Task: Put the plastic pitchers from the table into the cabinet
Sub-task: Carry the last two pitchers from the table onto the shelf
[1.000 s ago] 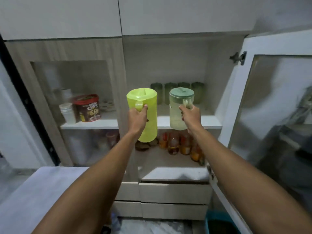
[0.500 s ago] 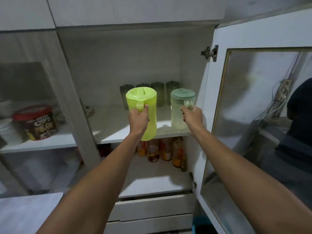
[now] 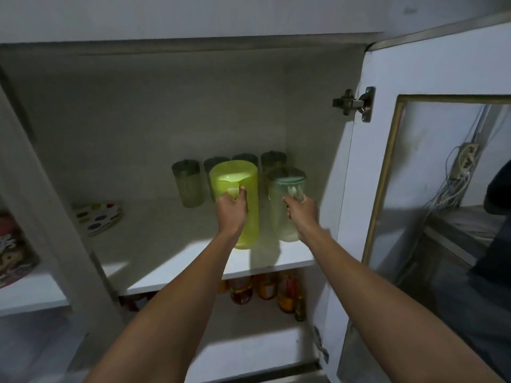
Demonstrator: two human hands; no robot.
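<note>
My left hand (image 3: 231, 210) grips the handle of a lime-yellow plastic pitcher (image 3: 243, 194), which stands on or just above the white cabinet shelf (image 3: 193, 261). My right hand (image 3: 300, 210) holds the handle of a clear pitcher with a green lid (image 3: 284, 205) just to its right, near the shelf's right end. Whether either base touches the shelf I cannot tell. Both pitchers are upright inside the open cabinet.
Several green lidded jars (image 3: 188, 182) line the back of the shelf behind the pitchers. A dotted plate (image 3: 96, 217) lies at the shelf's left. Bottles (image 3: 265, 291) stand on the lower shelf. The open glass door (image 3: 428, 189) hangs at the right; a post (image 3: 55, 217) stands left.
Both hands have carried the pitchers forward and into the cabinet, down to the shelf level. The view has moved closer and to the right.
</note>
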